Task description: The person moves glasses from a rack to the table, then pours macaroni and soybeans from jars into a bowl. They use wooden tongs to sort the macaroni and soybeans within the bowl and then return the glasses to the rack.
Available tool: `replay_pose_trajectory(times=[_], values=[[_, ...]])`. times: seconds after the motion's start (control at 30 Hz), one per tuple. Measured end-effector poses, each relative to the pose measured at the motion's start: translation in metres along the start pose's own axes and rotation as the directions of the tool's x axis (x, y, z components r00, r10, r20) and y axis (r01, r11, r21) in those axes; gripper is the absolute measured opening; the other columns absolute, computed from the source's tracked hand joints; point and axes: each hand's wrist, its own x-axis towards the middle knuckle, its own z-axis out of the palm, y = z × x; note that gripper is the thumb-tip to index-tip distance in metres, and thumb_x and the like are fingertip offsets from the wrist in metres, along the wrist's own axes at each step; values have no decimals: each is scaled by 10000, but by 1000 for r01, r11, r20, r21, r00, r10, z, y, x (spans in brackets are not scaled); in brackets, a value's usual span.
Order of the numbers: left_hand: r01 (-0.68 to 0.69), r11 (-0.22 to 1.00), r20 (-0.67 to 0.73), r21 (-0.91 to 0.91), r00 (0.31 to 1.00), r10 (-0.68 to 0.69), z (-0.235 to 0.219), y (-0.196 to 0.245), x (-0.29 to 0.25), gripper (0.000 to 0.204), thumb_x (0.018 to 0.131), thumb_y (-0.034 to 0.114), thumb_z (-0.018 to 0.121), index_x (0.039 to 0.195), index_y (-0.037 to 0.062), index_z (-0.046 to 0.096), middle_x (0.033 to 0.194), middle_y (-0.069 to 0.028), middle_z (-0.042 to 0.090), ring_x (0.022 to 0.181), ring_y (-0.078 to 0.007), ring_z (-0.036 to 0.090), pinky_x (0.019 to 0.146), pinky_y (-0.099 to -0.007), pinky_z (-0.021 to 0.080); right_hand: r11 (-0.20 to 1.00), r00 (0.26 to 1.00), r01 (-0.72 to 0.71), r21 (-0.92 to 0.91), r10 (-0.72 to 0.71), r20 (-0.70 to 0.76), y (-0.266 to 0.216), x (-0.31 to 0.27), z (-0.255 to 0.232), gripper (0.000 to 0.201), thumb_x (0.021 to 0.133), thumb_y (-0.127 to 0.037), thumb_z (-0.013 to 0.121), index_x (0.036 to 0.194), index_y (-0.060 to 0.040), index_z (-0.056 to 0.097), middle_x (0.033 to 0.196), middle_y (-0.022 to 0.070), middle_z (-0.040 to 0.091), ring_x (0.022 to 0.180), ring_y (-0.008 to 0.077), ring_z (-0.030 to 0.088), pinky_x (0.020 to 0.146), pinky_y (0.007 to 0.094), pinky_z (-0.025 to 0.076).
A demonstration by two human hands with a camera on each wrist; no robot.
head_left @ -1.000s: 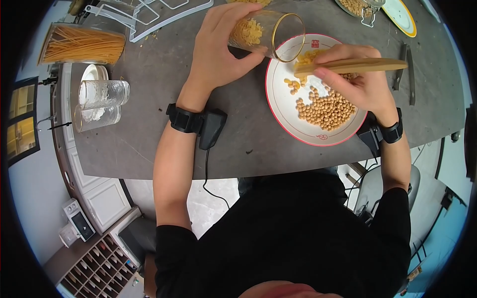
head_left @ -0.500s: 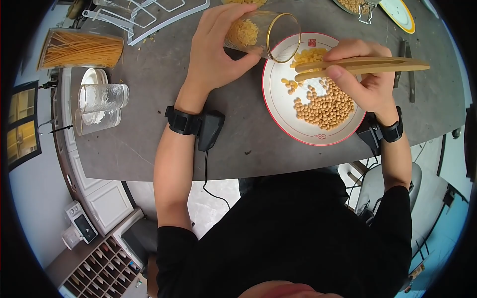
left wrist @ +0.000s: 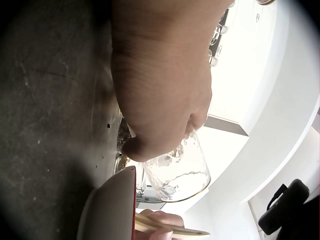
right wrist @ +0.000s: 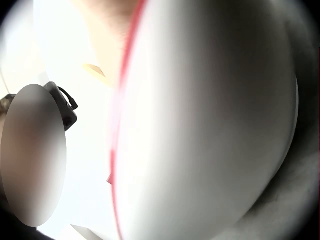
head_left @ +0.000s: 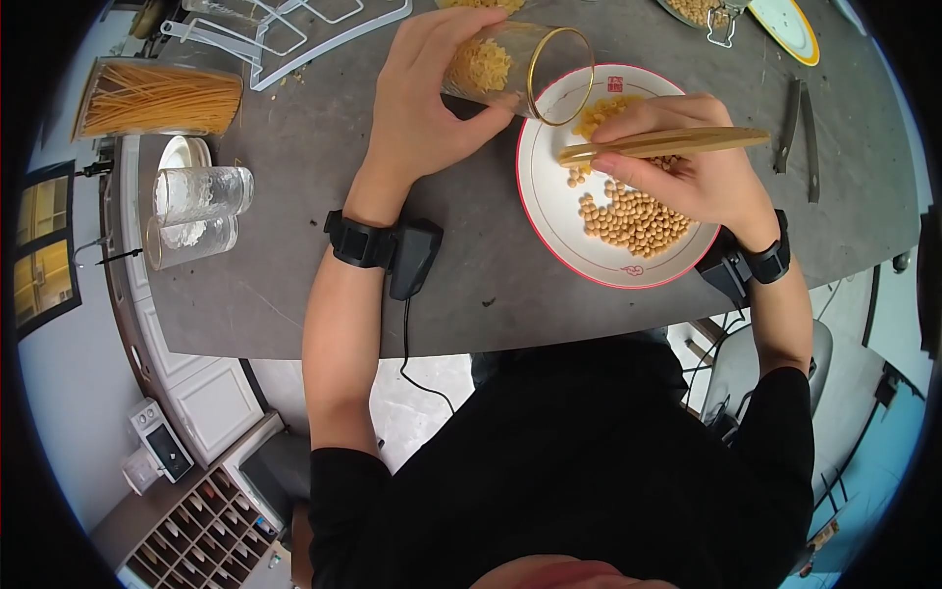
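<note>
My left hand (head_left: 422,108) grips a clear gold-rimmed glass (head_left: 540,64) tipped on its side, its mouth toward a red-rimmed white bowl (head_left: 542,221). Small yellow pasta pieces (head_left: 481,67) lie inside the glass. Over the bowl, my right hand (head_left: 702,177) pinches wooden tongs (head_left: 687,142), their tips close together near the bowl's left side. Round tan beans (head_left: 638,224) spread across the bowl's lower part, and more yellow pasta (head_left: 599,113) lies at its top, partly behind the right hand. The left wrist view shows the glass (left wrist: 180,172) beyond the bowl's wall (left wrist: 112,210).
A container of spaghetti (head_left: 162,98) and two glasses with white powder (head_left: 196,201) stand at the left. A white wire rack (head_left: 334,44) is at the back. Dark metal tongs (head_left: 810,147) lie right of the bowl, below a yellow-rimmed plate (head_left: 785,29).
The tongs' arms stood apart half a second ago and are now squeezed together. My right hand has shifted left over the bowl. The left hand and glass have hardly moved.
</note>
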Motion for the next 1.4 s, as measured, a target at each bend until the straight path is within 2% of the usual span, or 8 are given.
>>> replay_pose_trajectory(times=[0.2,0.27,0.33,0.4,0.47,0.53,0.63,1.4], values=[[-15,1000,0,-6,1000,15,0,-1,1,719,710,203,911,1352,100,606,1311,-75,645,1202,-265,617,1021,-385,494,969,993,-19,246,46,-105,-10,-3,-13,121,907,-61,771,994,16,736,872,85,761,670,129,689,592,265,536],[-38,999,10,2,999,38,0,1,1,714,711,200,910,1350,99,608,1309,-75,646,1201,-266,617,1021,-386,494,892,942,6,451,146,-302,-12,-7,-16,138,926,-29,747,1046,38,731,951,97,765,738,119,703,655,260,567],[-64,998,14,20,998,64,0,1,3,707,712,201,907,1347,102,611,1304,-76,649,1201,-266,618,1019,-384,495,910,932,-19,415,166,-322,-9,-5,-19,159,934,-28,739,1084,26,730,999,95,762,781,120,709,692,257,576],[-52,999,3,3,999,52,0,-1,2,710,711,202,907,1349,104,610,1303,-77,650,1199,-267,618,1018,-384,495,992,964,10,129,25,-263,-6,-2,-21,145,941,-39,737,1070,27,728,980,86,757,797,114,704,697,256,566],[-29,999,-2,-15,1000,29,0,-2,0,713,710,203,907,1351,106,609,1302,-77,651,1198,-267,618,1017,-384,495,987,969,-38,158,75,-235,-7,-5,-26,125,925,-59,752,1028,10,737,925,69,752,778,108,698,676,261,550],[12,1000,-11,-29,1000,-12,-1,-3,-1,718,708,201,905,1355,109,606,1304,-79,650,1190,-268,621,1014,-382,495,995,995,-95,-39,94,-32,-5,-2,-32,108,897,-76,763,968,1,735,848,65,739,729,135,695,644,267,533],[-1,1000,-4,-25,1000,1,0,-3,-1,726,706,198,905,1360,109,603,1305,-79,649,1184,-269,624,1011,-381,495,1000,1000,3,10,-3,17,-3,3,-25,102,871,-80,765,917,1,723,792,76,723,677,164,686,618,280,531],[-14,1000,-12,-10,1000,14,0,-2,0,726,697,189,912,1351,98,609,1307,-75,647,1209,-265,614,1024,-382,490,999,993,5,-49,1,121,-3,4,-22,127,826,-95,786,876,-11,706,829,99,728,741,278,702,698,356,553]])
